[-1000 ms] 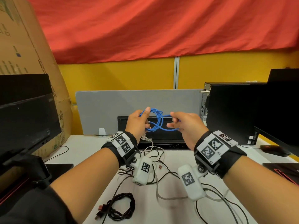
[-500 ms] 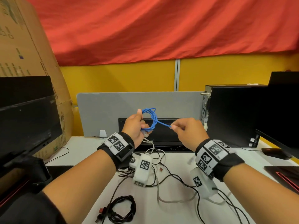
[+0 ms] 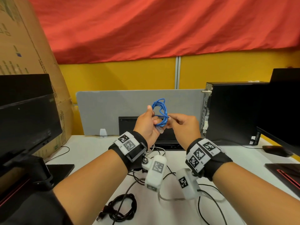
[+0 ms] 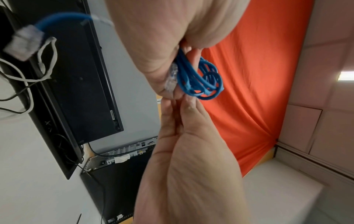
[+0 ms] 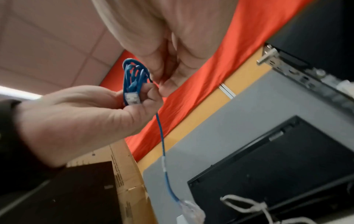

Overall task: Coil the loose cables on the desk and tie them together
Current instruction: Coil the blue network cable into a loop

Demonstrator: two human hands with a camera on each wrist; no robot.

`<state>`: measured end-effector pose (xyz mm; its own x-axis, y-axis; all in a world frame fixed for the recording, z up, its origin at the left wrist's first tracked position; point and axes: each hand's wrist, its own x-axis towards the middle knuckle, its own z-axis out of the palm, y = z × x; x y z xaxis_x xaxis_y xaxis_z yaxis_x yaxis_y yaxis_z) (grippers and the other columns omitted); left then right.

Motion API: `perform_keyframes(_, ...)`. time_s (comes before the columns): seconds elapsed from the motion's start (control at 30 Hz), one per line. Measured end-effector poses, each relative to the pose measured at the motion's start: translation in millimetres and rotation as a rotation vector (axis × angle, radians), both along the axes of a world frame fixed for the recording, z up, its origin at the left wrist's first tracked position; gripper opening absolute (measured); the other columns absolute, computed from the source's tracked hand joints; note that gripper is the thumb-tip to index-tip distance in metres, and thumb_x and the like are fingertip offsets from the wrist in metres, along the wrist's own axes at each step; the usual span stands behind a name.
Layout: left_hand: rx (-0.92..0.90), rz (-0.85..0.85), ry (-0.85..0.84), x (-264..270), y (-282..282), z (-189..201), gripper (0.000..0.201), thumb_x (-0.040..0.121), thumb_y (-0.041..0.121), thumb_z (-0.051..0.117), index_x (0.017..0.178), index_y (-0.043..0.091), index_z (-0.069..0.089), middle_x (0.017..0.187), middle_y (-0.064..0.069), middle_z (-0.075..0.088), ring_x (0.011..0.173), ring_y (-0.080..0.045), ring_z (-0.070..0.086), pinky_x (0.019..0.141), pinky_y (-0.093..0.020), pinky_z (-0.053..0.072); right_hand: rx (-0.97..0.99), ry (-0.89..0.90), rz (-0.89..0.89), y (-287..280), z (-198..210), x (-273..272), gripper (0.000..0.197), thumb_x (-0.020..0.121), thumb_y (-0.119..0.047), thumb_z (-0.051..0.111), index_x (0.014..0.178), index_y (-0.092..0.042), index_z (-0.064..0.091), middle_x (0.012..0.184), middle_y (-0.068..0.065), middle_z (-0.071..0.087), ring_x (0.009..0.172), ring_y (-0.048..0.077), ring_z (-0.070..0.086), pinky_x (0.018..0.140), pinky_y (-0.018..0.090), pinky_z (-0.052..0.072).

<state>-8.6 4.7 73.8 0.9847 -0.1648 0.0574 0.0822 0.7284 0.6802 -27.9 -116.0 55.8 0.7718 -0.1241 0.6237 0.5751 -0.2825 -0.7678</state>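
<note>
From the head view, we saw a white tabletop (image 3: pixel 170 213) before a grey partition (image 3: pixel 113 108), yellow wall and red drape (image 3: pixel 146 26). A coiled black cable (image 3: pixel 123 207) lay on it. Our left hand (image 3: pixel 146 125) gripped the blue ethernet cable (image 3: pixel 160 111) coil in the air; our right hand (image 3: pixel 183 125) pinched a strand.

At the left wrist, our fingers (image 4: pixel 172 72) curled round the coil.

At the right wrist, one connector (image 5: pixel 132 98) sat against our left fingers, another dangled below.

Bright, even light (wrist views blurred, warped).
</note>
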Motion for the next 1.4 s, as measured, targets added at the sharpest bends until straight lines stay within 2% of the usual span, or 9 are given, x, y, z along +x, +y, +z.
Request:
perform_keyframes(0.27, 0.120, 0.092, -0.035, 2.5, -0.5, -5.4, 0.031, 0.105, 0.037, 0.035, 0.105, 0.012, 0.053, 0.050, -0.001, 0.037, 0.043, -0.012, 0.049, 0.055, -0.031, 0.055, -0.012, 0.032, 0.177, 4.6, 2.0, -9.4, 0.021, 0.084, -0.019, 0.065, 0.079, -0.035, 0.077, 0.078, -0.007, 0.074, 0.078, 0.004, 0.066, 0.072, 0.017, 0.052)
perform_keyframes(0.47, 0.198, 0.008, -0.072, 3.4, 1.0, -6.8, 0.037, 0.104, 0.037, 0.035, 0.080, 0.011, 0.046, 0.045, 0.001, 0.040, 0.041, -0.011, 0.050, 0.060, -0.033, 0.055, 0.175, 0.166, 0.298, 6.5, -2.0, -6.4, 0.013, 0.094, -0.017, 0.059, 0.098, -0.015, 0.071, 0.089, 0.000, 0.074, 0.080, 0.003, 0.068, 0.066, 0.014, 0.049)
perform_keyframes(0.53, 0.267, -0.040, -0.099, 1.3, 3.0, -5.4, 0.037, 0.104, 0.038, 0.036, 0.089, 0.006, 0.048, 0.070, -0.015, 0.063, 0.065, -0.020, 0.064, 0.074, -0.040, 0.056, 0.380, 0.336, 0.473, 8.3, 2.5, -8.3, 0.020, 0.095, -0.018, 0.055, 0.090, -0.020, 0.074, 0.087, 0.002, 0.073, 0.080, 0.011, 0.067, 0.068, 0.022, 0.049)
perform_keyframes(0.63, 0.321, -0.099, -0.135, -0.7, 5.5, -8.2, 0.044, 0.105, 0.036, 0.031, 0.118, -0.001, 0.050, 0.120, -0.036, 0.055, 0.104, -0.036, 0.060, 0.093, -0.047, 0.049, 0.489, 0.447, 0.499, 8.1, 8.0, -7.9, 0.025, 0.093, -0.018, 0.057, 0.073, -0.020, 0.071, 0.075, 0.004, 0.066, 0.067, 0.015, 0.061, 0.064, 0.028, 0.044)
perform_keyframes(0.83, 0.515, -0.026, -0.135, -0.4, 8.8, -9.3, 0.032, 0.105, 0.033, 0.037, 0.084, 0.011, 0.049, 0.086, -0.018, 0.049, 0.075, -0.029, 0.052, 0.073, -0.041, 0.045, 0.274, 0.535, 0.413, 2.2, 11.6, -9.5, 0.025, 0.091, -0.004, 0.054, 0.068, -0.016, 0.052, 0.072, 0.005, 0.062, 0.064, 0.017, 0.060, 0.059, 0.029, 0.050)
perform_keyframes(0.97, 1.009, 0.156, -0.291, 4.0, 18.6, -3.6, 0.029, 0.102, 0.035, 0.044, 0.085, 0.016, 0.058, 0.084, -0.006, 0.060, 0.076, -0.016, 0.056, 0.073, -0.028, 0.045, -0.101, 0.698, 0.243, -10.0, 18.7, -6.8, 0.013, 0.093, -0.012, 0.051, 0.081, -0.014, 0.053, 0.076, 0.007, 0.051, 0.061, 0.016, 0.049, 0.062, 0.031, 0.050)
perform_keyframes(1.1, 1.202, 0.344, -0.388, 13.5, 26.5, -6.0, 0.034, 0.096, 0.027, 0.058, 0.091, -0.005, 0.064, 0.072, -0.010, 0.054, 0.059, -0.014, 0.045, 0.058, -0.027, 0.040, -0.493, 0.690, -0.094, -20.5, 28.3, -10.0, 0.019, 0.087, -0.021, 0.068, 0.080, -0.004, 0.062, 0.064, 0.007, 0.063, 0.048, 0.017, 0.058, 0.050, 0.027, 0.054)
perform_keyframes(1.27, 1.170, 0.257, -0.371, 17.7, 34.6, -10.0, 0.023, 0.092, 0.016, 0.065, 0.099, -0.006, 0.065, 0.083, -0.019, 0.066, 0.070, -0.020, 0.065, 0.070, -0.032, 0.058, -0.229, 0.693, -0.041, -22.4, 33.7, -13.7, 0.020, 0.093, -0.017, 0.061, 0.084, 0.001, 0.062, 0.075, 0.015, 0.066, 0.061, 0.024, 0.061, 0.067, 0.039, 0.060)
perform_keyframes(1.4, 1.008, 0.148, -0.263, 17.4, 42.7, -8.0, 0.009, 0.089, 0.006, 0.067, 0.091, -0.002, 0.067, 0.084, -0.012, 0.070, 0.076, -0.019, 0.068, 0.073, -0.028, 0.058, 0.198, 0.733, 0.161, -19.4, 31.9, -15.3, 0.014, 0.099, -0.011, 0.050, 0.090, -0.001, 0.057, 0.064, 0.009, 0.054, 0.060, 0.020, 0.052, 0.063, 0.033, 0.053)
